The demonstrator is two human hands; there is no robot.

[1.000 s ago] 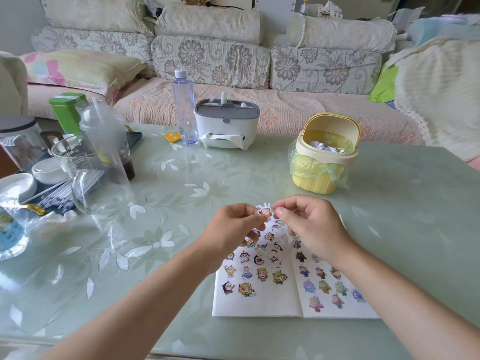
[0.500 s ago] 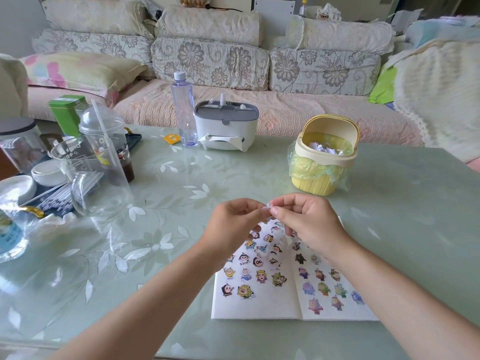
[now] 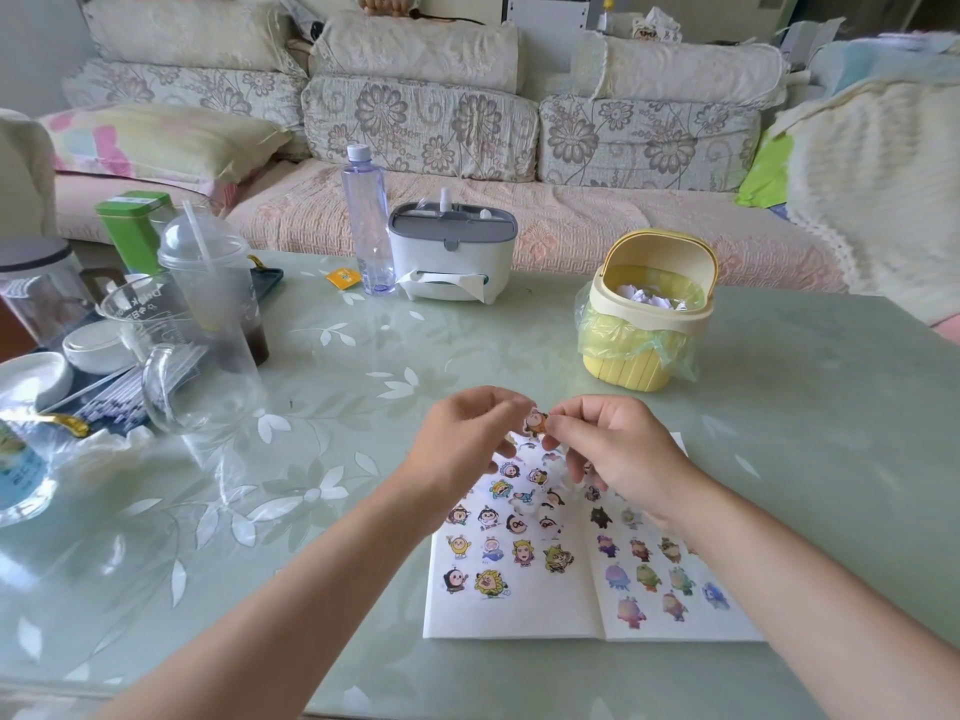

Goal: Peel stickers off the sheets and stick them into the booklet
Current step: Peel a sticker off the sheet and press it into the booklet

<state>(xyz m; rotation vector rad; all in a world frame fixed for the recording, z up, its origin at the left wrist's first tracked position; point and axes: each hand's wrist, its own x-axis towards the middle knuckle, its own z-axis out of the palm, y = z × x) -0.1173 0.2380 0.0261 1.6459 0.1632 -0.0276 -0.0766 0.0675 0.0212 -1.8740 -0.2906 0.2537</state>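
Pinching one sticker (image 3: 535, 423) between left hand (image 3: 465, 441) and right hand (image 3: 618, 454) — apparently mid-peel, unplaced. Well along: booklet (image 3: 519, 615) pages crowded.

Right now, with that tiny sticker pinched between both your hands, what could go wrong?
Two things, maybe. The sticker is small and both the left hand and right hand pinch it, so it might tear, fold or cling to a fingertip. It also hangs over the open booklet, whose pages are crowded, so if it slips it could land crooked on another one.
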